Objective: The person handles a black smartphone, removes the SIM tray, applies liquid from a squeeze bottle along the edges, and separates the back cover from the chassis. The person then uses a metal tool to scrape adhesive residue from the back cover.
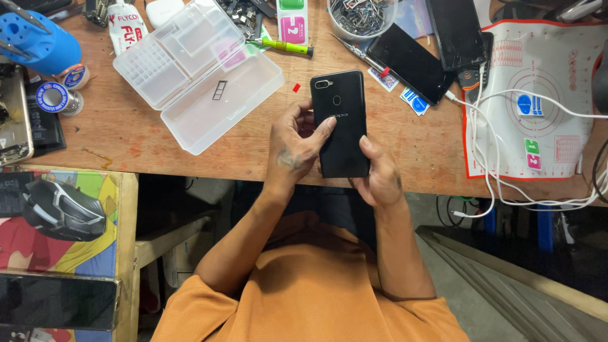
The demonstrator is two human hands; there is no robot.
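A black smartphone (342, 114) lies back-side up between both my hands, just over the near edge of the wooden workbench (126, 126). My left hand (294, 149) grips its left edge, with the thumb pressed across the middle of the back. My right hand (379, 174) holds the lower right corner, thumb on the right edge. The camera lenses and round fingerprint sensor at the phone's top are uncovered.
An open clear plastic organiser box (196, 69) with a small black frame inside sits to the left. Two other dark phones (411, 60) lie at the back right, beside a white-and-red work mat (538, 95) and white cables (487, 158). A yellow-green screwdriver (282, 45) lies behind.
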